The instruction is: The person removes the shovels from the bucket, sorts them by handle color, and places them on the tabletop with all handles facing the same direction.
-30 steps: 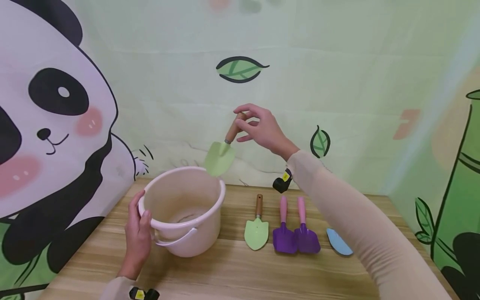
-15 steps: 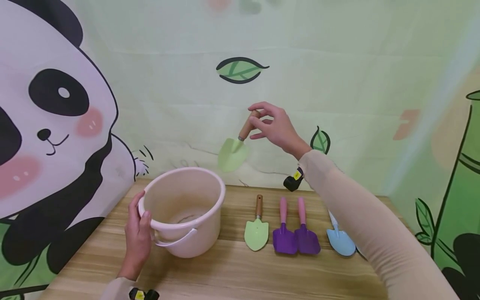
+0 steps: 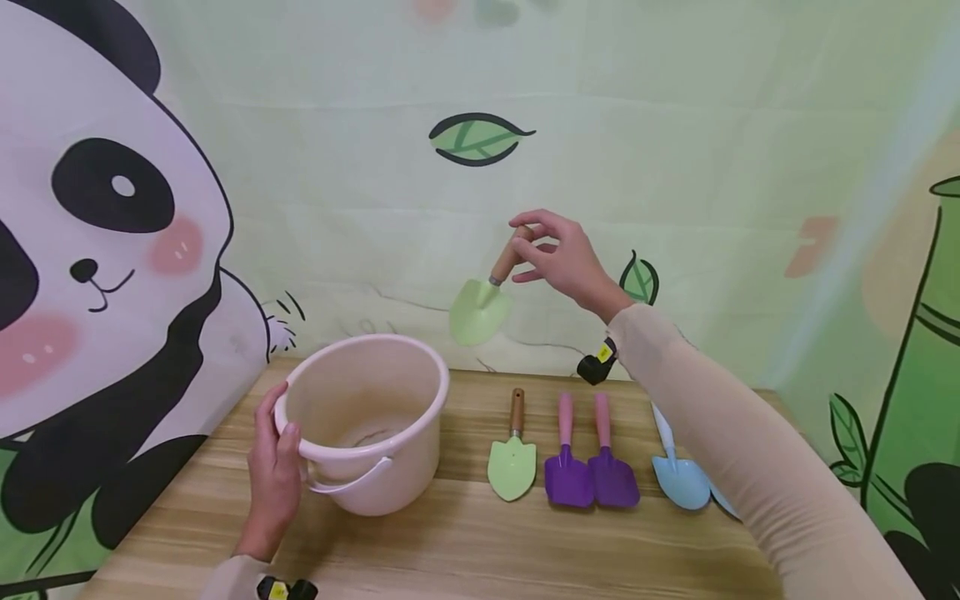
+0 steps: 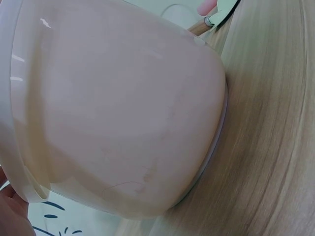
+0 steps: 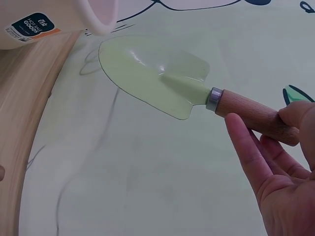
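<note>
A light green hand trowel (image 3: 478, 312) with a wooden handle hangs in the air, blade down, to the right of the bucket and above the table. My right hand (image 3: 566, 258) pinches it by the end of its handle; the right wrist view shows the fingers (image 5: 246, 147) along the wood. On the left stands a pale pink bucket (image 3: 390, 479), upright, its handle lowered at the front. My left hand (image 3: 273, 471) grips its rim at the left side. The bucket's wall (image 4: 123, 98) fills most of the left wrist view.
On the wooden table (image 3: 450, 550) lie a second green trowel (image 3: 512, 467), two purple shovels with pink handles (image 3: 570, 479) side by side, and a blue trowel (image 3: 681, 482). Another blue blade (image 3: 726, 502) is partly hidden by the right sleeve. A printed cloth (image 3: 360, 208) hangs behind.
My right hand has moved right with the green trowel, from over the bucket's rim to beside it. More of the blue trowel shows now. The left hand and bucket stay put.
</note>
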Demonstrator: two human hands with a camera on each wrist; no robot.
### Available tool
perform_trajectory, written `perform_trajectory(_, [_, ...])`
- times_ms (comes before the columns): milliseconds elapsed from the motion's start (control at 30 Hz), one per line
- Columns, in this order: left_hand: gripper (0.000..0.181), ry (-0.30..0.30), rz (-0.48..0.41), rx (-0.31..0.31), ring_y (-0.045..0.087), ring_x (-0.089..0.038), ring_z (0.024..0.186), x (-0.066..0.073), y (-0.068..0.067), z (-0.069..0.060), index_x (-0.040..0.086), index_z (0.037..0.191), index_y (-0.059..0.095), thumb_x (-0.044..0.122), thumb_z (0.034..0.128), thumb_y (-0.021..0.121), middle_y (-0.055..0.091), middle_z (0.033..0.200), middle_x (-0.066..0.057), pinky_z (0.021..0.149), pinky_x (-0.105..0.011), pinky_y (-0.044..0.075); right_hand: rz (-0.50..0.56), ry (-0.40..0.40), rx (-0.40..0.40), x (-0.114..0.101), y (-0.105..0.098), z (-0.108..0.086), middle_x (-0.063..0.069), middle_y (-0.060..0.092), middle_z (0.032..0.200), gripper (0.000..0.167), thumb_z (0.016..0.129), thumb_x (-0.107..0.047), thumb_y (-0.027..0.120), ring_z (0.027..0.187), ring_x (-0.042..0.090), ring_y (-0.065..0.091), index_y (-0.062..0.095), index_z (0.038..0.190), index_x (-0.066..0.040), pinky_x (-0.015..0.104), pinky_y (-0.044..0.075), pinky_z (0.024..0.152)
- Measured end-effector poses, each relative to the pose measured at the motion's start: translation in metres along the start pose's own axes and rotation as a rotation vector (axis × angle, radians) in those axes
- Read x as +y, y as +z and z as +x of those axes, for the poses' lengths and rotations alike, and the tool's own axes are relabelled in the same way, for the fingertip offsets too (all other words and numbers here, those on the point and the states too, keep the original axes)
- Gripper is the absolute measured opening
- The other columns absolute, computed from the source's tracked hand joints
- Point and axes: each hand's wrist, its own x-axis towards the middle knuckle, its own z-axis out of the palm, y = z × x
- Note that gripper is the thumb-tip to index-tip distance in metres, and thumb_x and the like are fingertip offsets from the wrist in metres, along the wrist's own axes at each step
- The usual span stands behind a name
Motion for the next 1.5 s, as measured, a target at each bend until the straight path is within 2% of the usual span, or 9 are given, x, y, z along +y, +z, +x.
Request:
perform_trajectory(200, [0.054,-0.007,0.006,-0.005,0.051,-0.021,0.124,0.0,0.0,0.001,0.023,0.158,0.037,0.018,0.1046,0.039,0.046,0.155,-0.004,0.095,-0.009,0.041,-0.003,0.024,0.012,0.012,-0.003,-0.004,0.017,0.055,0.112,0.037,0.103,-0.014,0.061,0.103,0.045,0.068,0.058,0.138,-0.004,0.048,0.061,0.078])
perform_trajectory(367, [0.054,-0.01,0.003,-0.007,0.05,-0.023,0.125,-0.001,-0.001,0.0,0.023,0.158,0.037,0.017,0.1046,0.039,0.046,0.155,-0.004,0.095,-0.009,0.041,0.007,0.04,0.018,0.028,0.0,-0.006,0.017,0.055,0.111,0.037,0.102,-0.013,0.061,0.098,0.034,0.071,0.058,0.138,-0.004,0.053,0.059,0.08])
perform_trajectory(500, [0.054,-0.008,0.004,-0.006,0.051,-0.023,0.124,-0.001,-0.001,0.0,0.023,0.158,0.036,0.017,0.1048,0.039,0.046,0.155,-0.004,0.095,-0.009,0.041,0.018,0.054,0.022,0.042,0.005,-0.009,0.017,0.056,0.111,0.038,0.103,-0.013,0.061,0.096,0.03,0.071,0.058,0.139,-0.005,0.052,0.06,0.079])
perform_trajectory(733, [0.053,-0.007,0.006,0.005,0.052,-0.021,0.122,0.001,0.0,-0.001,0.023,0.158,0.038,0.017,0.1046,0.039,0.048,0.153,-0.005,0.094,-0.009,0.041,0.017,0.07,0.011,0.064,0.012,-0.017,0.018,0.057,0.112,0.039,0.103,-0.013,0.061,0.096,0.032,0.072,0.058,0.14,-0.005,0.056,0.058,0.08])
perform_trajectory(833, [0.053,-0.013,0.003,0.003,0.052,-0.019,0.123,0.001,0.0,-0.002,0.023,0.158,0.038,0.017,0.1047,0.039,0.047,0.154,-0.004,0.094,-0.009,0.041,0.019,0.081,0.004,0.072,0.014,-0.021,0.018,0.058,0.112,0.039,0.103,-0.014,0.061,0.096,0.032,0.071,0.058,0.14,-0.004,0.054,0.059,0.08])
perform_trajectory(1100, [0.053,-0.015,-0.01,0.014,0.052,-0.017,0.122,0.0,-0.001,-0.001,0.023,0.157,0.039,0.018,0.1043,0.039,0.049,0.152,-0.004,0.095,-0.011,0.042,0.033,0.166,-0.009,0.091,0.019,-0.031,0.021,0.057,0.115,0.04,0.103,-0.013,0.06,0.099,0.035,0.071,0.056,0.141,-0.003,0.056,0.058,0.082])
perform_trajectory(1200, [0.053,-0.016,-0.004,0.004,0.052,-0.018,0.123,0.0,-0.001,-0.001,0.023,0.158,0.038,0.018,0.1047,0.039,0.048,0.153,-0.003,0.095,-0.011,0.041,0.031,0.195,-0.015,0.1,0.023,-0.035,0.021,0.058,0.115,0.04,0.103,-0.012,0.06,0.097,0.034,0.072,0.056,0.142,-0.002,0.053,0.059,0.08])
perform_trajectory(1500, [0.053,-0.005,0.008,-0.006,0.051,-0.018,0.124,0.0,-0.001,-0.001,0.023,0.158,0.038,0.018,0.1051,0.038,0.047,0.154,-0.003,0.096,-0.011,0.041,0.058,0.252,-0.061,0.128,0.037,-0.048,0.022,0.061,0.113,0.04,0.103,-0.014,0.061,0.095,0.034,0.073,0.057,0.14,0.0,0.051,0.06,0.078])
